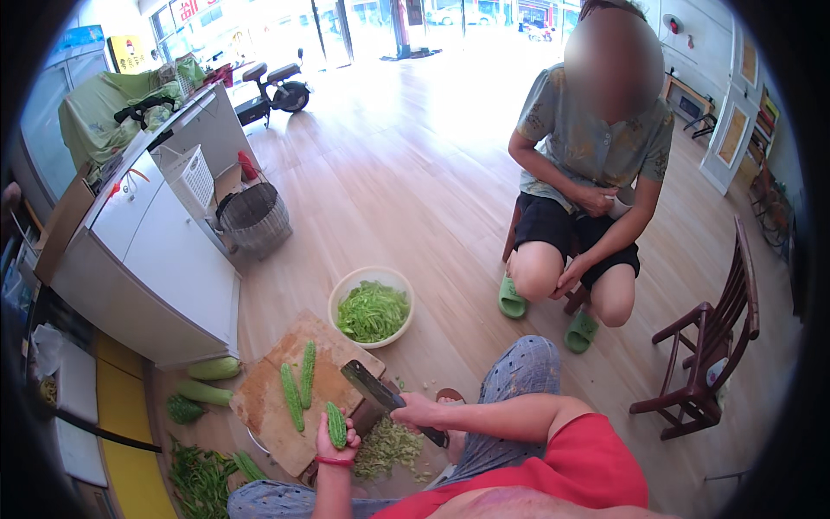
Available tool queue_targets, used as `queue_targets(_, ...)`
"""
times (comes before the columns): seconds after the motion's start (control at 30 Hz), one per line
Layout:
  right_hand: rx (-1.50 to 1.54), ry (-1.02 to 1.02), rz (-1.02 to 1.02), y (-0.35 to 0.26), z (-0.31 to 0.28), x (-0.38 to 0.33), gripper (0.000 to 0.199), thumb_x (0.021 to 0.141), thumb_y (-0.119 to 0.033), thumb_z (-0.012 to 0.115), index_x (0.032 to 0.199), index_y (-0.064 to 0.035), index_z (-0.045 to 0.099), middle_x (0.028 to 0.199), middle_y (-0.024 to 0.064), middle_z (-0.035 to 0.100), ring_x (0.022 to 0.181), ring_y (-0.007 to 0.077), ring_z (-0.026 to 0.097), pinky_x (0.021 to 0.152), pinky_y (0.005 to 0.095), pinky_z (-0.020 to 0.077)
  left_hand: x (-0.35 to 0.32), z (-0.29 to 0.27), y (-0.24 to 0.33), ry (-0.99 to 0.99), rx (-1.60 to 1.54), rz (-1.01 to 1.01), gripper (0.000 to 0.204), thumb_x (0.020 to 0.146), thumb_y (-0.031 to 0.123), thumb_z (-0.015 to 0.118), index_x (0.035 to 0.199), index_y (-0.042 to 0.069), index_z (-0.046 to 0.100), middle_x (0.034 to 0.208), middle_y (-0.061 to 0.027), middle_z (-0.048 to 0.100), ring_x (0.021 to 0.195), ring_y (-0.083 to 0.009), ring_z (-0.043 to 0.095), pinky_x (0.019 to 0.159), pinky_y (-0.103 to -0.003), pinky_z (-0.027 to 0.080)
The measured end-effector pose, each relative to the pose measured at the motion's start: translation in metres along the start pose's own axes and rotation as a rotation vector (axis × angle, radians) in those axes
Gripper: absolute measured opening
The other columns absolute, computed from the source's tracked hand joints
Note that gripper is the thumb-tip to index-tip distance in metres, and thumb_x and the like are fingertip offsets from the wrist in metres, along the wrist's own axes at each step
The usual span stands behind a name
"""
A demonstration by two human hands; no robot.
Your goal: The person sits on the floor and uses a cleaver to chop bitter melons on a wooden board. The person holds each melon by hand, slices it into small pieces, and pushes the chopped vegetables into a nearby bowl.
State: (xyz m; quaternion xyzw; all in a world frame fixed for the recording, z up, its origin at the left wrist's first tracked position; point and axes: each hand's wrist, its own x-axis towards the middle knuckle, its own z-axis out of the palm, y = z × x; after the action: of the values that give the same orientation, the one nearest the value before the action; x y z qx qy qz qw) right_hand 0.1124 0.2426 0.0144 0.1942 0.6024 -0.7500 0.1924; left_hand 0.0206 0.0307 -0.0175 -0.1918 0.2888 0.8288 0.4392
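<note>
My left hand (327, 445), with a red band at the wrist, is closed round a green bitter melon (336, 423) with bumpy skin. Just to its right, my right hand (417, 409) grips a kitchen knife (370, 384) with a dark wide blade, which points up and left. The blade is apart from the melon, over the near right side of a worn wooden cutting board (259, 387). Two more whole bitter melons, a left one (291, 397) and a right one (307, 374), lie side by side on the board.
Beyond the board stands a cream bowl (405, 331) of sliced greens. Pale green scraps (385, 450) lie beside my foot. Long gourds (206, 392) and leafy greens (197, 474) are on the floor at left, near a white cabinet (169, 259). A seated person (596, 173) holds a cup; a wooden chair (705, 346) stands right.
</note>
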Motion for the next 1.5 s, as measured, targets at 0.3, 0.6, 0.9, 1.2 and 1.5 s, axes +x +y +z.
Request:
queue_targets(0.3,0.030,0.002,-0.006,0.005,0.002,-0.002,0.016,0.076,-0.015,0.054,0.077,-0.0059,0.042,0.053,0.0003,0.042,0.039,0.0099,0.041,0.035,0.0255,0.0362,-0.009,0.000,-0.001,0.018,0.031,0.000,0.042,0.088,0.048,0.035,0.100,0.011,0.050,0.069,-0.0083,0.055,0.042,-0.0172,0.044,0.039,-0.029,0.032)
queue_targets(0.6,-0.032,0.008,-0.037,0.010,0.002,0.001,0.016,0.076,-0.014,0.054,0.076,-0.0061,0.040,0.053,0.0005,0.041,0.038,0.0098,0.041,0.033,0.0251,0.0347,-0.015,0.005,-0.002,0.061,0.069,0.078,0.038,0.088,0.045,0.036,0.089,0.011,0.052,0.071,-0.0085,0.056,0.043,-0.0166,0.045,0.038,-0.027,0.031)
queue_targets(0.9,-0.108,-0.002,-0.092,0.010,0.014,0.010,0.015,0.076,-0.014,0.054,0.081,-0.0032,0.045,0.054,0.0032,0.046,0.039,0.0110,0.043,0.035,0.0267,0.0357,-0.027,0.002,0.010,0.071,0.036,0.180,0.045,0.087,0.051,0.034,0.080,0.011,0.054,0.065,-0.0077,0.056,0.040,-0.0175,0.045,0.035,-0.029,0.032)
queue_targets(1.2,-0.418,0.143,-0.118,0.005,0.020,-0.006,0.026,0.080,-0.028,0.056,0.086,-0.0034,0.049,0.053,0.0057,0.050,0.043,0.0180,0.051,0.041,0.0312,0.0420,0.011,-0.004,0.030,0.198,0.081,0.345,0.037,0.086,0.047,0.040,0.078,0.012,0.049,0.057,-0.0060,0.048,0.041,-0.0193,0.043,0.038,-0.032,0.030)
queue_targets(1.5,-1.055,0.103,-0.618,0.011,0.046,-0.027,0.029,0.078,-0.018,0.059,0.102,-0.0063,0.050,0.078,0.0167,0.060,0.070,0.0321,0.059,0.060,0.0422,0.0448,0.024,-0.012,0.036,0.471,-0.019,0.608,0.023,0.089,0.032,0.040,0.080,0.012,0.047,0.056,-0.0021,0.046,0.038,-0.0162,0.042,0.029,-0.034,0.031)
